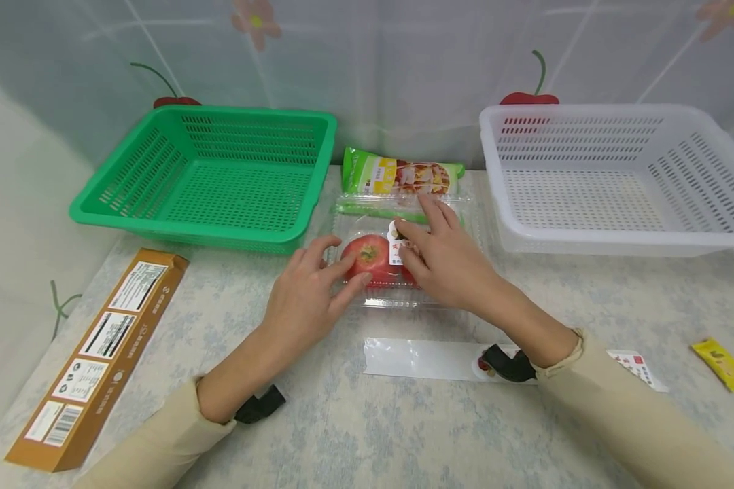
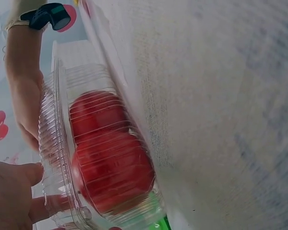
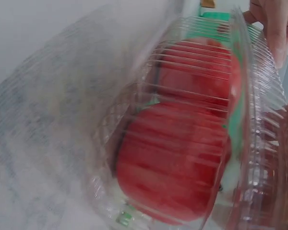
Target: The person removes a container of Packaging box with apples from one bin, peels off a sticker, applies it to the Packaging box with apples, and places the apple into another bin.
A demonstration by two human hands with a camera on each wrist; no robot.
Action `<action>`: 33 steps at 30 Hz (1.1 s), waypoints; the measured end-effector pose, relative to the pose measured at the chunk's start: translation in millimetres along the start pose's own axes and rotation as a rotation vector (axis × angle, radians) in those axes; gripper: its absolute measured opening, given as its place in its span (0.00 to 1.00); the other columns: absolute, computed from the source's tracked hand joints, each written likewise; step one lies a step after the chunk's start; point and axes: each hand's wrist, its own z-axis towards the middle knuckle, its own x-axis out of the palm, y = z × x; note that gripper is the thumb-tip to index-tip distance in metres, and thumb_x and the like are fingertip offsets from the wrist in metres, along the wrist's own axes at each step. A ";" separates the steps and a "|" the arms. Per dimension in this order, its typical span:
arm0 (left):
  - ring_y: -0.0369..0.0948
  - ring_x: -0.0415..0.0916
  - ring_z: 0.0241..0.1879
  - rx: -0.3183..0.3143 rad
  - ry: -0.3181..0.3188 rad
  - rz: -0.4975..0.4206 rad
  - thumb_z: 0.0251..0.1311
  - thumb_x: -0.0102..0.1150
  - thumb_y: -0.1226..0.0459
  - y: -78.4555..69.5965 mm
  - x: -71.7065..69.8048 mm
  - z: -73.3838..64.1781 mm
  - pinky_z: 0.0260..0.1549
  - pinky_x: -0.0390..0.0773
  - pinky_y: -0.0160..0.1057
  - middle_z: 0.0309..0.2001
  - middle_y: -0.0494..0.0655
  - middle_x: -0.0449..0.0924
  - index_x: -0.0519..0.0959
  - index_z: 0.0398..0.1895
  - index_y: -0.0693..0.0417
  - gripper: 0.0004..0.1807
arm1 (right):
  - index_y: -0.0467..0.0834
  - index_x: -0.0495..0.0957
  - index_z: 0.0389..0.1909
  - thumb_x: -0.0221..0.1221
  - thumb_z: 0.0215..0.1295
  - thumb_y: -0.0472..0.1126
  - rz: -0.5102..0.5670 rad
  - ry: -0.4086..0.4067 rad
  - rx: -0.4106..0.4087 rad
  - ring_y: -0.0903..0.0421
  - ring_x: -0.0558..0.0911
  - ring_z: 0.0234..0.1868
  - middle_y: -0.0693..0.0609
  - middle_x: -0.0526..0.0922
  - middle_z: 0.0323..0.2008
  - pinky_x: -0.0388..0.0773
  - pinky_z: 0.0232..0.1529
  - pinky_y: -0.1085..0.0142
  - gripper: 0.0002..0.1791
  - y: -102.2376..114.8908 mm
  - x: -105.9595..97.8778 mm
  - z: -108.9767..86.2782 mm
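Note:
A clear plastic clamshell box [image 1: 397,296] sits on the table with its lid down. Inside it are two red apples, the left apple [image 1: 376,261] showing plainly in the head view and the other apple [image 3: 168,163] mostly covered there. On the lid lies a white printed sticker [image 1: 395,246]. My right hand [image 1: 449,261] rests over the lid, its fingertips on and around the sticker. Against the box's left side, my left hand [image 1: 306,288] touches the lid with spread fingers and thumb. The wrist views show the box's ridged side [image 2: 110,158] close up.
A green basket [image 1: 202,234] stands at the back left, a white basket [image 1: 618,241] at the back right. Behind the box lies a green food packet [image 1: 361,170]. A long brown carton [image 1: 128,353] lies left; a white strip [image 1: 416,358] and a yellow packet [image 1: 723,365] lie in front and right.

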 end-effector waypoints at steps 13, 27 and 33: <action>0.49 0.73 0.39 -0.025 -0.007 -0.006 0.64 0.63 0.50 -0.2 0.4 0.5 0.28 0.78 0.44 0.56 0.55 0.75 0.85 0.52 0.57 0.22 | 0.36 0.72 0.66 0.46 0.74 0.45 -0.030 -0.010 0.005 0.36 0.49 0.74 0.32 0.50 0.74 0.50 0.71 0.47 0.26 0.7 -0.6 0.7; 0.49 0.74 0.39 -0.026 -0.003 -0.004 0.64 0.62 0.49 0.1 1.2 -1.1 0.26 0.78 0.44 0.57 0.56 0.74 0.85 0.52 0.57 0.24 | 0.37 0.83 0.52 0.53 0.69 0.45 -0.074 -0.164 -0.051 0.35 0.61 0.70 0.33 0.65 0.68 0.52 0.71 0.51 0.20 1.2 1.3 -3.8; 0.50 0.74 0.40 -0.021 -0.007 -0.005 0.65 0.62 0.49 0.2 1.6 -1.8 0.25 0.79 0.44 0.57 0.56 0.74 0.84 0.53 0.58 0.24 | 0.39 0.75 0.64 0.45 0.74 0.51 -0.156 -0.034 -0.024 0.38 0.42 0.76 0.33 0.53 0.74 0.34 0.74 0.51 0.28 -1.5 -0.6 -1.1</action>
